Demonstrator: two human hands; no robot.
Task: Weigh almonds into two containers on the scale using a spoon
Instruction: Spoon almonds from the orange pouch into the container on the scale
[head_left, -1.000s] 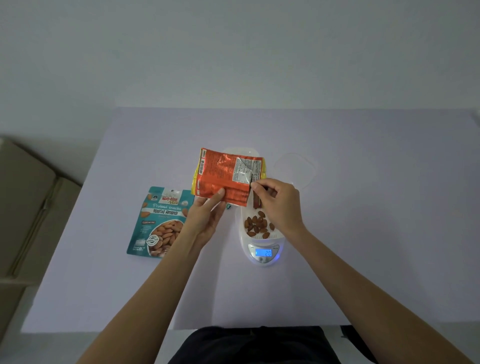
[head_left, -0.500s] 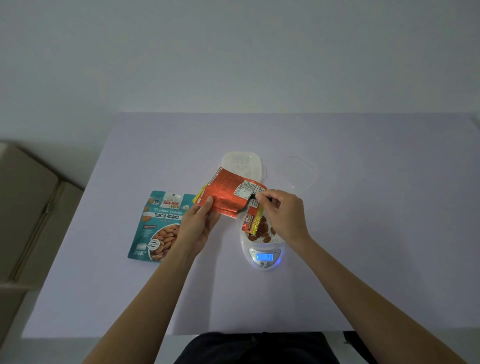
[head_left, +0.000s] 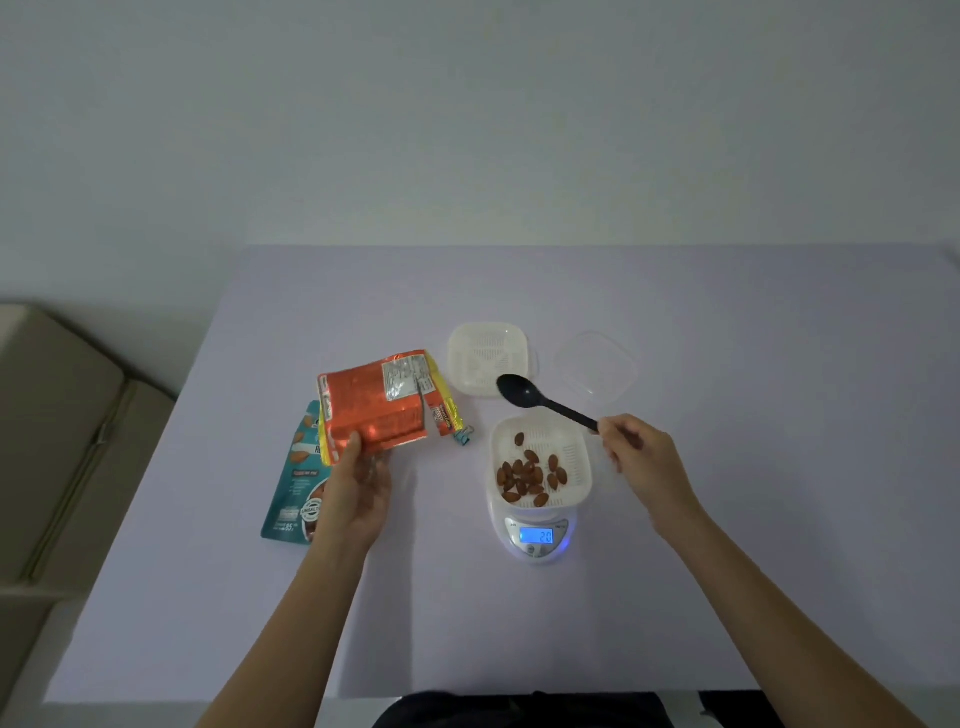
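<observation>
A white scale (head_left: 537, 538) with a lit blue display reading 20 carries a white container (head_left: 540, 431) holding several almonds (head_left: 530, 475). Behind it stands a second white container (head_left: 488, 358) with nothing visible inside. My right hand (head_left: 636, 457) pinches the handle of a black spoon (head_left: 540, 400), its bowl hovering between the two containers. My left hand (head_left: 358, 488) grips the lower edge of an orange almond packet (head_left: 379, 405), held above the table left of the scale. A torn strip hangs at the packet's right side.
A teal roasted-almond pouch (head_left: 293, 478) lies flat under my left hand, partly hidden. A clear lid (head_left: 597, 371) rests at the back right of the containers. The lilac table (head_left: 727, 519) stretches right; a beige box (head_left: 57, 441) sits off its left edge.
My right hand left the packet's torn corner and now holds the black spoon right of the scale. My left hand carried the orange packet left, uncovering the almonds on the scale.
</observation>
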